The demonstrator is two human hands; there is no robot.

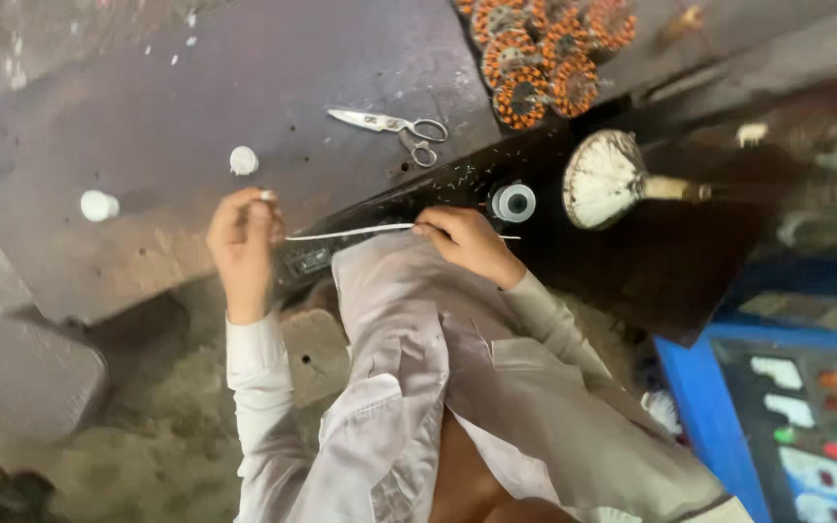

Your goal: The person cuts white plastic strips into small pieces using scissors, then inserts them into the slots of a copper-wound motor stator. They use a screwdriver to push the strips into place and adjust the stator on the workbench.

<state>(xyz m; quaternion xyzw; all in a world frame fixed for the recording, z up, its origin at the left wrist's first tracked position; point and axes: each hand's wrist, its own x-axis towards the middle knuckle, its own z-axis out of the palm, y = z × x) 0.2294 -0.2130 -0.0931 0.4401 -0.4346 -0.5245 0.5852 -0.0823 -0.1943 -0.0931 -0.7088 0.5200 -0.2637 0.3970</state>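
A thin white strip (pixel 351 232) is held stretched between the two hands just over the near edge of the dark worktop (pixel 196 107); the left hand (pixel 242 232) is closed on one end, thumb and fingers pinched together near a small white tip, while the right hand (pixel 467 242) is clamped on the other end, its fingers curled over the strip, with a short length seen past the knuckles; the strip lies almost level and taut, so it appears to be already pulled out and straightened, though whether it has been cut to length cannot be told; a roll of white tape (pixel 513 202) stands on the worktop just beyond the right hand, and the strip is judged to belong with it, though no join between them is shown; scissors (pixel 394 128) lie apart and untouched farther back toward the middle of the worktop; two small white caps (pixel 243 160) rest near the left side, well apart from each other; a cluster of copper-wound coils (pixel 544 48) is stacked at the far edge, and nothing is seen being applied to them yet; a round white brush-like disc with a wooden handle (pixel 604 179) lies to the right of the tape; a blue panel with coloured buttons (pixel 806 416) is seen at the lower right.
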